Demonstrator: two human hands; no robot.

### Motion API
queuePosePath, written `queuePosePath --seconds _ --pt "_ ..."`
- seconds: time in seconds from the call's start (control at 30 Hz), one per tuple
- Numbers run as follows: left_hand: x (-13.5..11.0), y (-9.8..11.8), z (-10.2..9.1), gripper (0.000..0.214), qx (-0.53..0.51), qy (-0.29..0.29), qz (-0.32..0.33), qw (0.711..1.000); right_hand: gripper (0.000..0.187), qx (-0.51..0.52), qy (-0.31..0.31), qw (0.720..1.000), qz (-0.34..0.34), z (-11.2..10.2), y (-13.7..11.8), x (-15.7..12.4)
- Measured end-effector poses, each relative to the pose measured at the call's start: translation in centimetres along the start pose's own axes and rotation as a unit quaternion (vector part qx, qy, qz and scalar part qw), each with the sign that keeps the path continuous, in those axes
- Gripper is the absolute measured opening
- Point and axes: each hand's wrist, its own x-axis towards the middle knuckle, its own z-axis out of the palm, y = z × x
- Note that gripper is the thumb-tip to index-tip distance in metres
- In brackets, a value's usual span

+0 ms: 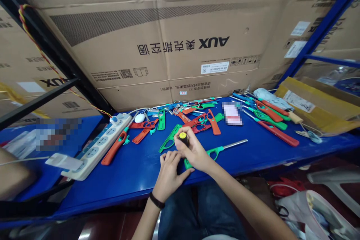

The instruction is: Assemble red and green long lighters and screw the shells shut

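Note:
In my right hand [194,152] is a screwdriver [183,137] with a black handle and yellow end cap, held upright; its tip is hidden behind my fingers. Below it on the blue table lies a green gas lighter [215,153], its metal tube pointing right. My left hand [170,170] curls around the left end of this lighter, thumb near the front edge and fingers behind, partly covering the handle. Just beyond my hands rest an empty-looking green handle shell [171,138] and several red shell halves [201,123].
A white power strip [102,144] runs along the left, a red lighter [114,149] beside it. Several lighters [271,129] lie at the right, near an open yellow-taped carton [317,108]. Metal tubes and small parts are piled against the cardboard wall [180,26]. A white round object [139,118] sits at the left.

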Motion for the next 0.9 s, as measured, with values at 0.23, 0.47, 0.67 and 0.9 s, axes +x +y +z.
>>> queuePosePath --seconds 0.23,0.47,0.67,0.9 --pt "0.0 0.1 -0.1 0.034 0.000 0.000 0.002 1.000 0.027 0.012 0.005 1.000 -0.026 -0.3 0.0 -0.3" --pt "0.0 0.0 0.0 0.034 0.008 0.011 0.000 1.000 0.025 0.023 -0.035 0.999 -0.015 -0.7 -0.4 -0.7" --pt "0.0 -0.1 0.0 0.030 0.002 0.008 0.004 1.000 0.027 -0.007 -0.042 0.999 -0.031 -0.5 -0.5 -1.0" --pt "-0.1 -0.1 0.2 0.031 -0.008 0.018 0.001 1.000 0.028 -0.006 -0.067 0.997 -0.043 -0.1 -0.3 -0.9"
